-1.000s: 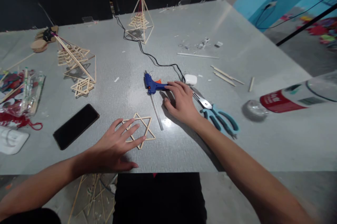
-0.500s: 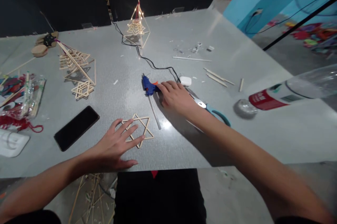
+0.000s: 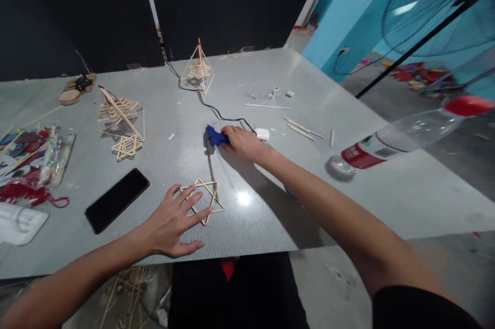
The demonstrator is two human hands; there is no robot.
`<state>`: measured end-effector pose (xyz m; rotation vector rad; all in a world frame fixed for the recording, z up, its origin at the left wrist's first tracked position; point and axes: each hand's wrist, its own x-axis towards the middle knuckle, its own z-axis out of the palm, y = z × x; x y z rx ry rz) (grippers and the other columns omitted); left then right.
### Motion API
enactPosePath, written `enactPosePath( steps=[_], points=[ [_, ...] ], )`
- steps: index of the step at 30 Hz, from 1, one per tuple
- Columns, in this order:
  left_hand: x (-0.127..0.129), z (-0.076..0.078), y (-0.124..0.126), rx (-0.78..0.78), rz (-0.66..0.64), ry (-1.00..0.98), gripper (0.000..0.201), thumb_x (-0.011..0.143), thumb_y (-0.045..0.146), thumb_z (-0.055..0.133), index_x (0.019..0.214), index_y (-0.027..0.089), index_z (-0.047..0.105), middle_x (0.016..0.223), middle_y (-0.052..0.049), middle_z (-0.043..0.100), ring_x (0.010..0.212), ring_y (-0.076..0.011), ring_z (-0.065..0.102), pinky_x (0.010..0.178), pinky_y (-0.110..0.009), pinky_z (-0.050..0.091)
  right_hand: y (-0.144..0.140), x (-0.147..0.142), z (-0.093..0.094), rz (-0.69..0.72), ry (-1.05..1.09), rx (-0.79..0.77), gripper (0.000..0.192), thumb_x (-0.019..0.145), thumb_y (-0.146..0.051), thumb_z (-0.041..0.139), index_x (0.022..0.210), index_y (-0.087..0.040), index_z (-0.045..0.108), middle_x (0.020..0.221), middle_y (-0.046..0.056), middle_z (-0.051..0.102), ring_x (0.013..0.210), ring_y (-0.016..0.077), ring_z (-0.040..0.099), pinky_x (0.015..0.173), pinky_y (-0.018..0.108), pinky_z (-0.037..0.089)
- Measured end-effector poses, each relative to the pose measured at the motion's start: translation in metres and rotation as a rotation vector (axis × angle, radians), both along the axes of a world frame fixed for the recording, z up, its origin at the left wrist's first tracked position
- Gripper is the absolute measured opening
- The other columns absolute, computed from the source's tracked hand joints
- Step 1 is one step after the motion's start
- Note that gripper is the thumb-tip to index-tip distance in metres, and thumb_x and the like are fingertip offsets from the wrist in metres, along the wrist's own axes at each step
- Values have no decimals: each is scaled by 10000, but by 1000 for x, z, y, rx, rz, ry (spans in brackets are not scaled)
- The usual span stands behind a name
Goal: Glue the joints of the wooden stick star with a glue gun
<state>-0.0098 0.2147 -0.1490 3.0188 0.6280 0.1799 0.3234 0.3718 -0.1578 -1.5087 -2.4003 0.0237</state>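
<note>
A flat star of thin wooden sticks point(image 3: 212, 191) lies near the table's front edge. My left hand point(image 3: 178, 220) rests over its left side with the fingers spread. Farther back, my right hand point(image 3: 245, 142) is closed around the handle of a blue hot glue gun point(image 3: 215, 135). A clear glue stick point(image 3: 225, 165) trails from the gun toward me, and the gun's black cord point(image 3: 216, 111) runs back across the table. My right hand and forearm mostly cover a pair of scissors. Beside the left hand lies a black phone point(image 3: 117, 200).
Stick pyramids stand at the back point(image 3: 198, 68) and at the left point(image 3: 120, 112), with a small stick star point(image 3: 127, 147) nearby. Loose sticks point(image 3: 303, 129), a white case point(image 3: 262, 134) and a plastic bottle point(image 3: 367, 151) are to the right. Packed craft supplies point(image 3: 36, 159) lie far left.
My right hand has closed on the glue gun's handle and the gun looks slightly lifted. The left hand stays on the star. The camera view has tilted up, and the far pyramid's lights are off.
</note>
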Motion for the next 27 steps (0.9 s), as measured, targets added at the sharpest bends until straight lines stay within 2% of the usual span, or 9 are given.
enactPosePath(
  steps=[4,6,9,12,17,20,22,24,27],
  points=[
    [0,0,-1,9,-3,-17,733,972,614,642,1595,237,561,1562,-240,580,1502,-519,469,1169,-727,327,-9,23,27,20,127,87,423,1075,-461,599,1387,-179,643,1274,145,742,1101,279,725,950,455,600],
    [1,1,-1,12,-1,-25,727,980,621,629,1589,228,565,1558,-249,581,1498,-520,472,1159,-738,332,-20,42,43,73,176,128,422,1069,-481,505,1307,-175,673,1222,175,762,1080,313,725,925,449,573],
    [2,0,-2,15,3,-31,723,987,628,619,1588,230,564,1555,-246,585,1498,-514,473,1161,-738,335,-45,71,56,186,214,150,365,1046,-503,492,1124,-228,718,1033,140,779,911,299,723,796,427,551],
    [2,-1,-2,12,3,-34,718,985,628,623,1584,236,568,1553,-237,590,1501,-512,471,1174,-730,329,-77,86,49,306,215,145,272,1055,-453,537,1031,-263,730,926,103,776,845,277,711,740,411,532],
    [4,2,-3,-8,22,-7,755,977,669,645,1606,264,547,1576,-238,582,1533,-507,455,1189,-720,306,-118,75,16,458,200,147,192,1081,-377,602,1113,-262,752,852,48,756,786,226,657,732,375,508],
    [7,8,-4,-30,33,53,755,1000,693,634,1615,266,534,1612,-244,562,1551,-497,446,1200,-722,289,-126,67,6,482,164,214,138,1078,-210,614,1076,-242,748,853,36,758,781,204,648,723,353,483],
    [10,10,-4,-37,51,71,760,1013,731,588,1628,289,517,1635,-214,553,1563,-464,440,1221,-712,267,-127,67,4,482,127,265,116,1074,-181,619,1076,-221,728,829,37,733,770,202,639,713,349,484],
    [11,8,-4,-24,31,81,773,1003,733,586,1644,310,500,1631,-177,564,1580,-437,423,1238,-686,259,-127,69,2,481,96,303,112,1057,-136,621,1048,-220,693,799,32,705,759,209,620,720,367,493],
    [13,0,-5,39,22,5,834,928,750,637,1609,278,548,1604,-184,571,1600,-445,382,1284,-672,204,-128,72,-2,497,53,295,140,1046,-107,599,1031,-230,663,809,48,686,780,228,630,712,397,507]
  ],
)
